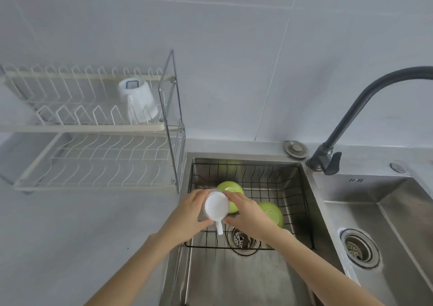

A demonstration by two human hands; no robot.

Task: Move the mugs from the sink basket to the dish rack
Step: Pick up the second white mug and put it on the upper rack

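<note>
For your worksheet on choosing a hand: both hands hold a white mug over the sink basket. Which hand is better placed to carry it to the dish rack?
Left. The left hand grips the mug on the side toward the rack, which stands left of the sink. The right hand would probably have to cross over.

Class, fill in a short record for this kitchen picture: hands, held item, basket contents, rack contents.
hands: left hand and right hand both grip one mug
held mug: white, base toward the camera, handle toward the person, above the basket
basket: two green bowls, upside down
rack: one white mug upside down, upper tier
</note>
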